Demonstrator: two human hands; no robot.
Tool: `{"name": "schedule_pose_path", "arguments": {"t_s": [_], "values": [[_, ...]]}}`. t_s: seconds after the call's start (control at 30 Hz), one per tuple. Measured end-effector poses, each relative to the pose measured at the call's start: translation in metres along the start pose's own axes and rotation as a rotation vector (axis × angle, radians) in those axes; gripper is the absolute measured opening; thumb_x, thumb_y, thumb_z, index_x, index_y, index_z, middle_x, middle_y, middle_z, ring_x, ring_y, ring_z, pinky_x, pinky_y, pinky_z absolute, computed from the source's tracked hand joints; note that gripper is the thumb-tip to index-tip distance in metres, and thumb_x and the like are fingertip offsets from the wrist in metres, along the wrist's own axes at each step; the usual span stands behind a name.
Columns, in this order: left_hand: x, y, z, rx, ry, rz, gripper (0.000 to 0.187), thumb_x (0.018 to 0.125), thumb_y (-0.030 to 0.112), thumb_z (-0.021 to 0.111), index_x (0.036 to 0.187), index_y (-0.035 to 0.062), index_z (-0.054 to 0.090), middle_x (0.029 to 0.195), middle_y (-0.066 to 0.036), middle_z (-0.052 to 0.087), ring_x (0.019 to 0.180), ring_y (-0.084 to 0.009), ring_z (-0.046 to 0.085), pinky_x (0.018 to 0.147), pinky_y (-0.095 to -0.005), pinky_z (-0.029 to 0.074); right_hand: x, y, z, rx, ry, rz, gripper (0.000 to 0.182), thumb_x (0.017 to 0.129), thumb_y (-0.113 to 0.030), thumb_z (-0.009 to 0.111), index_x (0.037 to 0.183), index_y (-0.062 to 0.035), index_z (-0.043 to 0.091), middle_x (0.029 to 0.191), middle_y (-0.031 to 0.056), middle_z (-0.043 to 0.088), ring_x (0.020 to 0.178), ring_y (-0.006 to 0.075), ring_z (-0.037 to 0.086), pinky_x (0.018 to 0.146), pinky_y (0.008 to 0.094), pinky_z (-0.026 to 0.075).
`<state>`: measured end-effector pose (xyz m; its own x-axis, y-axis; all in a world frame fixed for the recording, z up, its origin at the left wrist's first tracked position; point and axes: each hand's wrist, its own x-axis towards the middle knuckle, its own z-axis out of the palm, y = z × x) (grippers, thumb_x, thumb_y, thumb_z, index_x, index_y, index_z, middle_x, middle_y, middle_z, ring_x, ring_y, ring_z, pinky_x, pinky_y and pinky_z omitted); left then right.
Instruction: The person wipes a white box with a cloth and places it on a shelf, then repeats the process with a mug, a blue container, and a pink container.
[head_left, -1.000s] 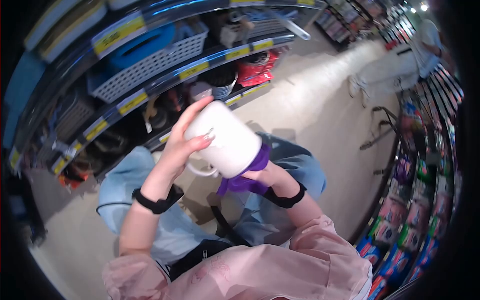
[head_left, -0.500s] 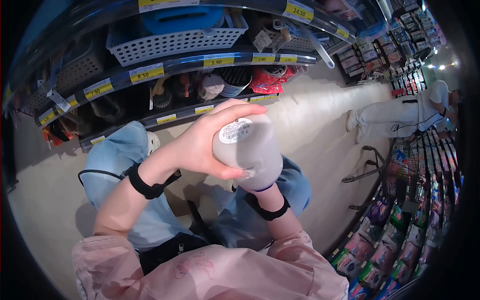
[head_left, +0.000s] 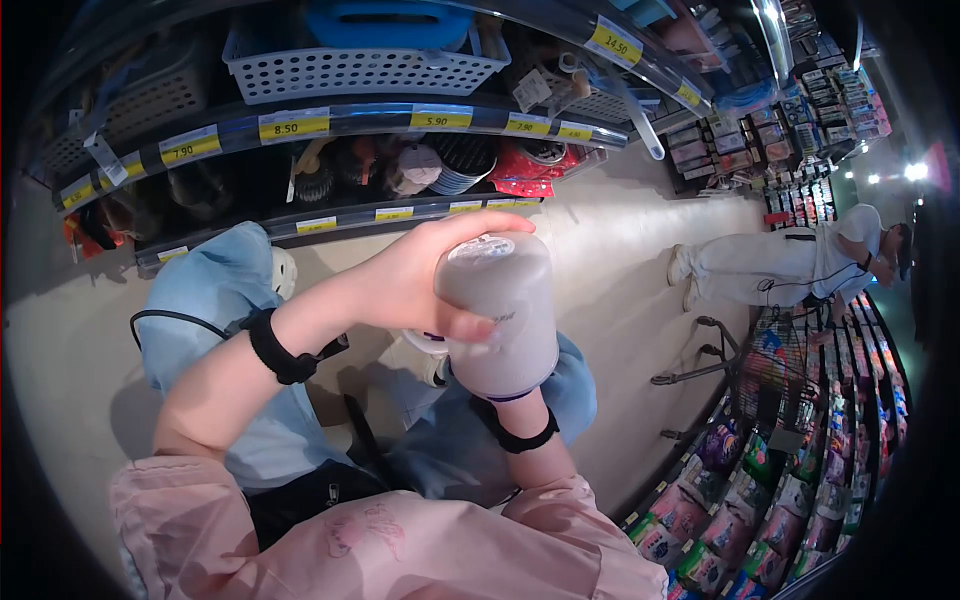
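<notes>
A white mug (head_left: 505, 350) with a dark blue rim is tipped over in front of me, its base and an oval sticker turned up. My left hand (head_left: 420, 275) is closed round its base end, fingers over the far side and thumb on the near wall. Part of the handle (head_left: 427, 343) shows below that thumb. My right forearm reaches up to the rim, where the mug hides my right hand; its wrist wears a black strap (head_left: 530, 440).
Ahead is a shelf with price tags (head_left: 443, 117), a perforated white basket (head_left: 370, 78), and a red patterned item (head_left: 525, 175) below. To the right a person in white (head_left: 780, 265) stands beside a shopping cart (head_left: 775, 385). Packaged goods (head_left: 740, 525) line the lower right shelves.
The mug has tilted, so more of its side and part of its handle show, and the base sticker is more foreshortened. My left hand has turned with it. The view has shifted slightly.
</notes>
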<state>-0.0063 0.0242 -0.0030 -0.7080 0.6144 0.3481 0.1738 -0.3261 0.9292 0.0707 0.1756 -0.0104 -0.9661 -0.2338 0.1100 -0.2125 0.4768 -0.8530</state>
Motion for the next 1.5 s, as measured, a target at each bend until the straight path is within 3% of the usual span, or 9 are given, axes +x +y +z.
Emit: {"name": "schedule_pose_path", "arguments": {"t_s": [0.43, 0.5, 0.57, 0.67, 0.77, 0.83, 0.97, 1.3, 1.5], "values": [[-0.008, -0.009, -0.006, 0.014, 0.305, -0.341, 0.05, 0.071, 0.022, 0.063, 0.113, 0.0003, 0.048, 0.103, -0.008, 0.054, 0.093, -0.0134, 0.051, 0.081, -0.0261, 0.042, 0.012, 0.003, -0.005, -0.163, -0.019, 0.001, 0.036, 0.063, -0.003, 0.061, 0.098, -0.005, 0.054, 0.093, 0.01, 0.057, 0.087, 0.0266, 0.056, 0.078, 0.0348, 0.043], [-0.008, -0.005, -0.015, -0.146, 0.488, -0.319, 0.052, 0.075, 0.036, 0.06, 0.11, -0.0013, 0.05, 0.095, -0.01, 0.058, 0.087, -0.0141, 0.056, 0.075, -0.0254, 0.044, 0.016, -0.002, -0.02, -0.619, 0.029, -0.497, 0.03, 0.059, 0.001, 0.054, 0.088, -0.0057, 0.058, 0.091, 0.0102, 0.056, 0.084, 0.0284, 0.055, 0.079, 0.039, 0.042], [-0.009, 0.011, -0.025, -0.431, 0.686, -0.418, 0.059, 0.079, 0.049, 0.047, 0.115, 0.0025, 0.046, 0.102, -0.011, 0.056, 0.093, -0.018, 0.056, 0.078, -0.029, 0.047, 0.006, 0.02, -0.033, -0.398, 0.041, -0.42, 0.034, 0.057, 0.001, 0.057, 0.09, -0.0066, 0.06, 0.092, 0.009, 0.058, 0.085, 0.0264, 0.058, 0.074, 0.0363, 0.045], [-0.02, -0.011, -0.051, -1.086, 0.236, -0.064, 0.065, 0.081, 0.05, 0.045, 0.125, 0.0034, 0.034, 0.114, -0.016, 0.049, 0.094, -0.0244, 0.057, 0.072, -0.0371, 0.051, -0.016, 0.045, -0.02, 0.563, 0.792, 0.004, 0.033, 0.067, 0.001, 0.057, 0.1, -0.0026, 0.056, 0.095, 0.0079, 0.059, 0.088, 0.0196, 0.058, 0.078, 0.0324, 0.045], [-0.017, -0.023, -0.043, -1.288, -0.068, 0.062, 0.066, 0.083, 0.042, 0.046, 0.131, 0.0019, 0.025, 0.125, -0.019, 0.041, 0.103, -0.0298, 0.053, 0.083, -0.0388, 0.048, -0.013, 0.029, -0.033, 0.494, 0.721, -0.09, 0.033, 0.068, 0.001, 0.057, 0.101, -0.0022, 0.056, 0.096, 0.0078, 0.059, 0.089, 0.0193, 0.058, 0.078, 0.0323, 0.045], [-0.02, -0.003, -0.028, -1.003, 0.604, -0.147, 0.06, 0.084, 0.052, 0.039, 0.121, 0.0046, 0.042, 0.11, -0.014, 0.053, 0.093, -0.0248, 0.057, 0.077, -0.0367, 0.049, -0.008, 0.014, -0.034, 0.42, 0.638, -0.137, 0.033, 0.068, 0.001, 0.057, 0.101, -0.002, 0.055, 0.096, 0.0078, 0.059, 0.089, 0.0192, 0.057, 0.078, 0.0323, 0.045], [-0.019, -0.008, -0.039, -1.143, 0.148, 0.035, 0.05, 0.086, 0.049, 0.038, 0.109, 0.0067, 0.052, 0.099, -0.007, 0.058, 0.09, -0.0158, 0.057, 0.078, -0.0302, 0.048, -0.005, -0.015, -0.025, 0.234, 0.485, -0.214, 0.034, 0.068, 0.0, 0.057, 0.102, -0.0015, 0.055, 0.096, 0.0078, 0.059, 0.089, 0.0188, 0.057, 0.079, 0.0321, 0.045], [-0.008, -0.016, -0.021, -1.213, 0.256, -0.246, 0.047, 0.087, 0.046, 0.041, 0.11, 0.0075, 0.052, 0.096, -0.006, 0.059, 0.083, -0.0138, 0.058, 0.077, -0.0285, 0.048, 0.007, -0.048, -0.023, 0.029, 0.367, -0.319, 0.035, 0.07, 0.0, 0.058, 0.104, -0.0004, 0.053, 0.098, 0.0077, 0.058, 0.091, 0.018, 0.057, 0.08, 0.0317, 0.045], [-0.01, -0.002, -0.017, -0.881, 0.33, -0.403, 0.056, 0.086, 0.054, 0.029, 0.111, 0.0083, 0.049, 0.09, -0.01, 0.06, 0.065, -0.0182, 0.062, 0.048, -0.0289, 0.053, 0.008, -0.053, -0.02, -0.006, 0.336, -0.335, 0.036, 0.07, -0.001, 0.059, 0.106, 0.0003, 0.052, 0.099, 0.0076, 0.058, 0.091, 0.0175, 0.057, 0.08, 0.0315, 0.045]]}}
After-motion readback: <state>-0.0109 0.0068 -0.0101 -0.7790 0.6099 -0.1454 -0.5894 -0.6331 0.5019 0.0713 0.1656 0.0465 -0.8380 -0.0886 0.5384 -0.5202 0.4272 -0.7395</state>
